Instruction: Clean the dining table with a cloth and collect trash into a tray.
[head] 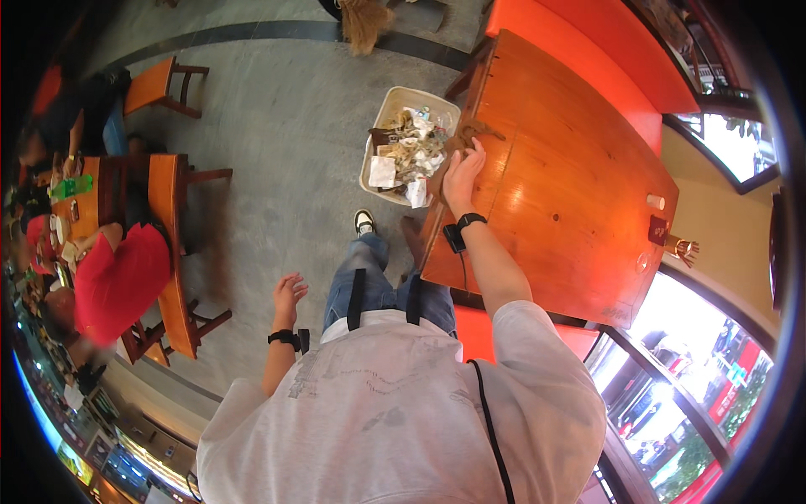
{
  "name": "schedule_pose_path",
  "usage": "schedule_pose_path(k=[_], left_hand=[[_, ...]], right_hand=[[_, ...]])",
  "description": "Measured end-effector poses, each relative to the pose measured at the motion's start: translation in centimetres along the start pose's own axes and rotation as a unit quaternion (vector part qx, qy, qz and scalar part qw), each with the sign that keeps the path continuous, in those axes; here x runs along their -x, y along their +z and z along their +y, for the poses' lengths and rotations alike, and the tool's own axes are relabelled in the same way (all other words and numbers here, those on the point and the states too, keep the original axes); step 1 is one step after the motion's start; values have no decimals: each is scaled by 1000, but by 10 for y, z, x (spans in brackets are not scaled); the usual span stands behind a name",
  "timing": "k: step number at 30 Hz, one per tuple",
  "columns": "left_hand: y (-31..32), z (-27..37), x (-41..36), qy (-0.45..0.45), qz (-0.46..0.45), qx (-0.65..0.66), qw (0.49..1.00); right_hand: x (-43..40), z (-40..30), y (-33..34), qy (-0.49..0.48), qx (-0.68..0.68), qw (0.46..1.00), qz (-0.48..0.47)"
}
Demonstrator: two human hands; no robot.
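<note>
My right hand (463, 173) rests on a brown cloth (469, 135) at the left edge of a wooden table (567, 170). Its fingers lie bent over the cloth, which bunches beyond them and hangs partly over the edge. Just left of that edge stands a pale plastic bin (366, 157) on the floor, filled with crumpled tissues and food scraps. My left hand (289, 295) hangs over the floor beside my leg, fingers apart and holding nothing. At the table's far right side are a small white cup (655, 201), a dark red box (658, 230) and a small clear round item (642, 263).
A red-orange bench seat (567, 57) runs along the table's far side. Wooden benches (173, 252) stand at the left, where a person in a red shirt (126, 277) and others sit around another table (88, 201). Above the bin, a straw-coloured broom head (365, 25) touches the floor.
</note>
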State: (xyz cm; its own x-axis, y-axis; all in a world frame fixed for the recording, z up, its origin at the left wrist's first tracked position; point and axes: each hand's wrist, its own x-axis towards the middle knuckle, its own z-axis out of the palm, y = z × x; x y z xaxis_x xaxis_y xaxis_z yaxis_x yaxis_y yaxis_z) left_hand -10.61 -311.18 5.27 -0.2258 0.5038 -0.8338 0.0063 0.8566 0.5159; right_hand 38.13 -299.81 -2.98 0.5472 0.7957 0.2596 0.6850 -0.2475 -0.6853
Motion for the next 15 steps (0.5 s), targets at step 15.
schedule_pose_path(k=[15], left_hand=[[62,13,-62,42,-94,-21,994]], right_hand=[[-62,-19,-100,45,-17,998,29]])
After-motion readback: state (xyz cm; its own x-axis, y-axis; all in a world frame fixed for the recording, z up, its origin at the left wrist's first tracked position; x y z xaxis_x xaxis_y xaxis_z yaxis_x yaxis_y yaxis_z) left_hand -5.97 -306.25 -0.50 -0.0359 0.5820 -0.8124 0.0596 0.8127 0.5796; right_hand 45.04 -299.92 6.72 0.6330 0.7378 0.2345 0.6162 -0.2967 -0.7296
